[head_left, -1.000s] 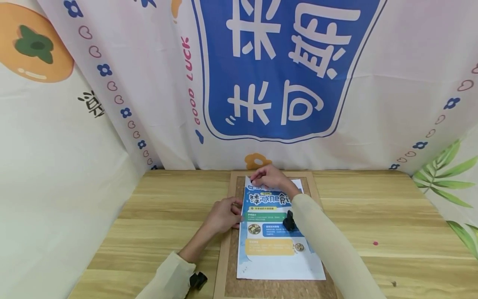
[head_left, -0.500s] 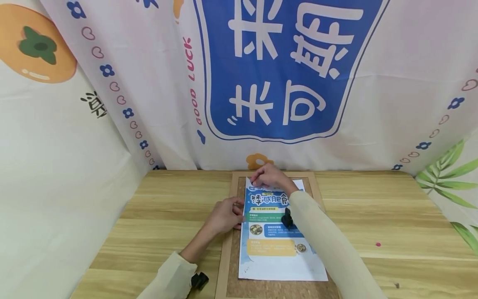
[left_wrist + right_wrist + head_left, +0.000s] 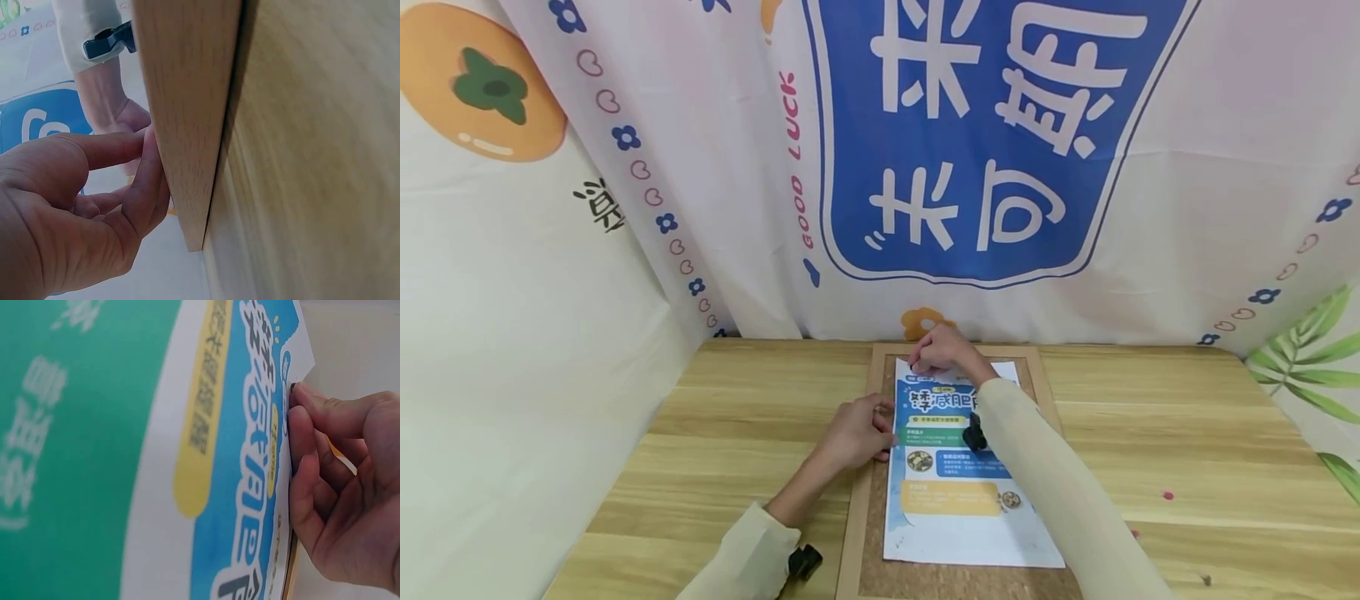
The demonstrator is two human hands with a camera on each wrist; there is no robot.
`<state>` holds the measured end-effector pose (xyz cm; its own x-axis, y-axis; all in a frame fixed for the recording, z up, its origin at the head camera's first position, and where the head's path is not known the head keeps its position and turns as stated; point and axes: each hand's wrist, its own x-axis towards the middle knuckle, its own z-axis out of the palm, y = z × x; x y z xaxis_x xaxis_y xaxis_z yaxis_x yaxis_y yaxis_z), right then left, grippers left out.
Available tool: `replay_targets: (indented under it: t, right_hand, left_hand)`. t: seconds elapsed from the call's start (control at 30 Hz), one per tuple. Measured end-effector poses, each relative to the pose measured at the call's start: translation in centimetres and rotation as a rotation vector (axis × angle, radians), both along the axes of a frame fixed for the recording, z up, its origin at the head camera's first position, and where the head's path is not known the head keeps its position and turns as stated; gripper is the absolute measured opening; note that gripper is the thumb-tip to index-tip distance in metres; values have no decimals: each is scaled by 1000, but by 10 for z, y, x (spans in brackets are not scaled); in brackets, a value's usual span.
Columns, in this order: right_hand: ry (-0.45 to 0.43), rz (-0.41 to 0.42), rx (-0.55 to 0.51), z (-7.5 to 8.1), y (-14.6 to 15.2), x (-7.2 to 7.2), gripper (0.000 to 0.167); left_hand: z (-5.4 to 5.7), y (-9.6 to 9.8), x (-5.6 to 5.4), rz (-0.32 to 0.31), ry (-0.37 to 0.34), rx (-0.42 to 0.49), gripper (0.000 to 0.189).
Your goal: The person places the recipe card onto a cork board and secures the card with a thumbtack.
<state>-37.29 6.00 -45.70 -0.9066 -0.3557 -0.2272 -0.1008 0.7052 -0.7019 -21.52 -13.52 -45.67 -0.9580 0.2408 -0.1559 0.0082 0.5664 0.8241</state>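
Observation:
A printed poster (image 3: 947, 537) in white, blue, green and yellow lies on a wood-framed cork board (image 3: 869, 533). My right hand (image 3: 943, 348) is at its upper left corner, thumb and fingertips pinching a small dark pin (image 3: 293, 387), mostly hidden by the fingers. Halfway down the poster's left edge, my left hand (image 3: 859, 432) rests with bent fingers touching the edge. Seen from the left wrist, those fingertips sit against the board's wooden frame (image 3: 187, 112). The right forearm covers part of the poster's right side.
The board lies on a wood-grain table (image 3: 760, 400), whose far edge meets a printed cloth backdrop (image 3: 760, 275). To the right on the tabletop are a small pink-red bit (image 3: 1168, 495) and a dark speck (image 3: 1206, 580).
The head view has shifted slightly, so the scene sits a little farther right. Both hands stay at the same spots on the poster; the right forearm has swung slightly left.

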Motion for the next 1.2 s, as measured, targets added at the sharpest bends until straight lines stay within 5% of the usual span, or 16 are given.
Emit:
replay_targets:
  t: [0.7,1.2]
  right_hand:
    - [0,138,-1,2,3,-7,8]
    - [3,159,-3,2,3,-11,6]
  left_hand:
    - [1,-2,5,6,6,24,48]
    - [3,-1,5,0,1,10,49]
